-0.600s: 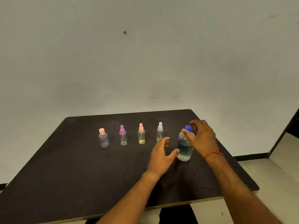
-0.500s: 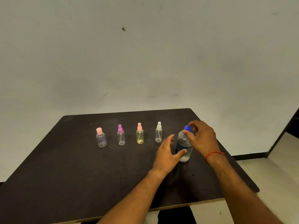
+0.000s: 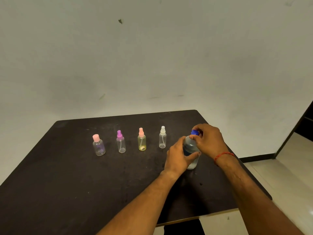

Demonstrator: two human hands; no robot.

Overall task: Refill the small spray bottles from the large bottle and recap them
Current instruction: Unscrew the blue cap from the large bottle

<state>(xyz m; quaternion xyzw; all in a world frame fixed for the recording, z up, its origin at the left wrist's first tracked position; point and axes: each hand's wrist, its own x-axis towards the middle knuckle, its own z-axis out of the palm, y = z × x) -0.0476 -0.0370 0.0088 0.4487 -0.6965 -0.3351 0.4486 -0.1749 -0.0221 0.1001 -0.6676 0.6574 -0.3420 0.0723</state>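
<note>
The large clear bottle with a blue cap stands upright at the right of the dark table. My left hand wraps around its body. My right hand pinches the blue cap from above. Left of it a row of small bottles stands capped: a white-topped spray bottle, a yellowish one with a pink sprayer, a purple-topped one and a rounder one with a pink cap.
A plain pale wall rises behind the table. The table's right edge drops to a light floor, with a dark doorway at far right. Bare tabletop lies in front of the small bottles.
My left hand has moved right and closed around the large bottle's body. My right hand's fingers have tightened onto the blue cap.
</note>
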